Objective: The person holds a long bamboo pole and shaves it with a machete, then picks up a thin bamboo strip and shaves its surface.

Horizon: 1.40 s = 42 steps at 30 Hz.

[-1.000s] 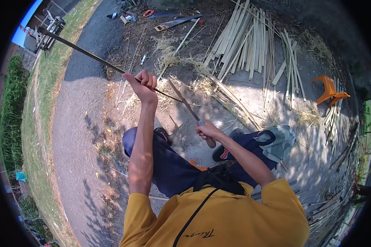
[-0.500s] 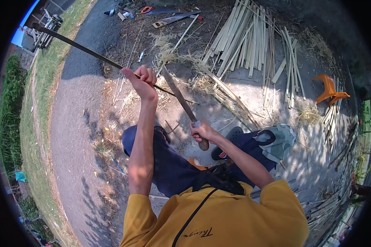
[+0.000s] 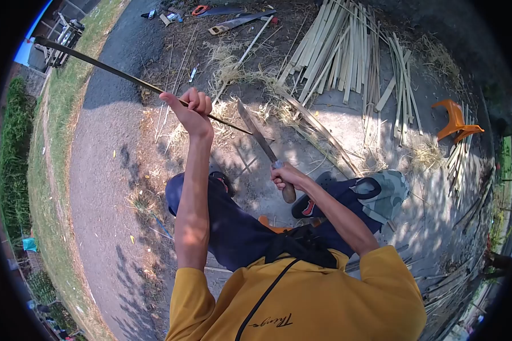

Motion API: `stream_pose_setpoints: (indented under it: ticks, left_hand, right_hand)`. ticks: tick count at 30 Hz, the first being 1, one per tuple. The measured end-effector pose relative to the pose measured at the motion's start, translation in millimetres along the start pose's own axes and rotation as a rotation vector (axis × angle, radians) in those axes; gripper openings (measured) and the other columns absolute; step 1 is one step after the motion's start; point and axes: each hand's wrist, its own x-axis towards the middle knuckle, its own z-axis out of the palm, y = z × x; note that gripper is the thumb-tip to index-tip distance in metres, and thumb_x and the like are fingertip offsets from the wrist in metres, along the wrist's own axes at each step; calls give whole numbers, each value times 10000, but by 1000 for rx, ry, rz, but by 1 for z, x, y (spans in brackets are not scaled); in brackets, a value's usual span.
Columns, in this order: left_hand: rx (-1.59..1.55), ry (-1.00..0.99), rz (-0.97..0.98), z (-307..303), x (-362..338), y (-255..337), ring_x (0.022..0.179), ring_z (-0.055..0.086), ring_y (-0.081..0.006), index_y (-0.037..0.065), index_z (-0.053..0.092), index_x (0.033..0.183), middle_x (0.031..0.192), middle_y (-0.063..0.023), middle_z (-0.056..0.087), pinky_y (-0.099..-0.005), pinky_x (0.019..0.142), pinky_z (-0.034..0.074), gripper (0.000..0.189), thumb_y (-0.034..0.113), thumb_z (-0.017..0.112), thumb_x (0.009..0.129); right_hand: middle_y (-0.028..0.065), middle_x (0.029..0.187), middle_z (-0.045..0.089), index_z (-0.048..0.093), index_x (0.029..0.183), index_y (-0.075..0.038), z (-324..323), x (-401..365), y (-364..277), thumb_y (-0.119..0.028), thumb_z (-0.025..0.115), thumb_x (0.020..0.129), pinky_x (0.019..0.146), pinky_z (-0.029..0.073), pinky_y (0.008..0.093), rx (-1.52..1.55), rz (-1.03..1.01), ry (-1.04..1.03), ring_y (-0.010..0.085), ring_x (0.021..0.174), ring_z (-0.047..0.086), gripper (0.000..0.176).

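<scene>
My left hand (image 3: 192, 113) is closed around a long, thin dark strip (image 3: 114, 71), which looks like split bamboo. Its far end reaches up to the left, and its thin tail runs down to the right past my fist. In my right hand (image 3: 287, 175) is a machete (image 3: 259, 135), gripped low on the blade side of its wooden handle. The blade points up and left, its edge close beside the strip's tail. Below both hands are my knees in dark trousers, one on each side.
A large pile of pale split strips (image 3: 341, 51) lies ahead, with curly shavings (image 3: 230, 71) scattered on the ground. Two handsaws (image 3: 242, 23) rest at the top. An orange plastic stool (image 3: 458, 122) lies tipped at the right. Paved road (image 3: 105, 170) runs along the left.
The machete has shifted slightly down and to the right, away from my left fist. My left hand and the strip have moved a little left.
</scene>
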Motion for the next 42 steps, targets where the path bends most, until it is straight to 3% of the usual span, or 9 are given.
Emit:
stream_pose_setpoints:
  ticks: [6, 11, 18, 23, 28, 33, 37, 41, 42]
  left_hand:
    - [-13, -5, 16, -5, 2, -1, 470, 106, -98, 153, 211, 568, 514, 53, 148, -306, 459, 80, 761, 866, 297, 819]
    - [23, -11, 7, -14, 1, 2, 466, 97, -101, 153, 210, 565, 513, 53, 136, -307, 459, 74, 766, 871, 298, 817]
    - [-63, -87, -37, -28, -4, 9, 472, 111, -102, 150, 208, 567, 515, 44, 149, -300, 471, 85, 776, 881, 261, 821]
    - [-30, -13, -17, -36, -2, 7, 457, 104, -109, 156, 205, 570, 521, 42, 127, -302, 460, 108, 774, 883, 328, 806]
    - [-22, -63, -81, -39, -8, 16, 480, 107, -98, 156, 211, 576, 523, 55, 134, -299, 467, 80, 787, 912, 277, 785]
    - [-86, -2, -97, -48, -11, 21, 489, 102, -106, 157, 202, 588, 524, 52, 128, -303, 478, 104, 794, 928, 259, 769]
    - [-21, 14, -84, -46, -16, 22, 481, 124, -118, 150, 215, 584, 525, 45, 160, -299, 487, 135, 809, 940, 260, 754]
    - [-38, -138, -38, -59, -13, 18, 493, 173, -112, 151, 280, 605, 533, 32, 211, -288, 502, 164, 805, 944, 275, 746]
    - [-70, -261, 19, -58, -13, 18, 512, 213, -106, 146, 320, 636, 552, 30, 249, -286, 506, 200, 721, 834, 353, 849]
  right_hand:
    - [-3, 586, 424, 420, 765, -81, 5, 1, -4, 22, 553, 817, 412, 349, 246, -83, -116, -146, 83, 454, 408, 176]
    - [35, 568, 501, 502, 686, -41, -53, 49, 41, -36, 596, 790, 388, 386, 290, -434, 12, 272, 121, 425, 481, 140]
    - [29, 568, 515, 506, 682, -45, -57, 49, 32, -65, 609, 794, 404, 420, 303, -332, 46, 292, 121, 423, 492, 153]
    - [34, 583, 525, 524, 681, -38, -35, 32, 37, -34, 585, 801, 393, 384, 275, -185, -58, 53, 117, 434, 501, 135]
    - [22, 539, 498, 496, 651, -45, -63, 53, 56, -44, 610, 781, 388, 382, 284, -357, -85, 160, 114, 415, 480, 172]
    - [37, 537, 516, 538, 652, -40, -107, 64, 58, -76, 604, 763, 387, 398, 308, -430, 105, 350, 134, 409, 482, 134]
    - [46, 553, 527, 567, 669, -31, -121, 59, 74, -72, 614, 745, 397, 411, 309, -447, 95, 332, 141, 431, 503, 99]
    - [133, 653, 663, 673, 762, 9, -120, 62, 79, -154, 631, 726, 528, 525, 381, -742, 31, 442, 242, 532, 647, 173]
    - [133, 653, 663, 673, 762, 9, -123, 66, 81, -154, 631, 726, 528, 525, 381, -736, 30, 440, 242, 532, 647, 173]
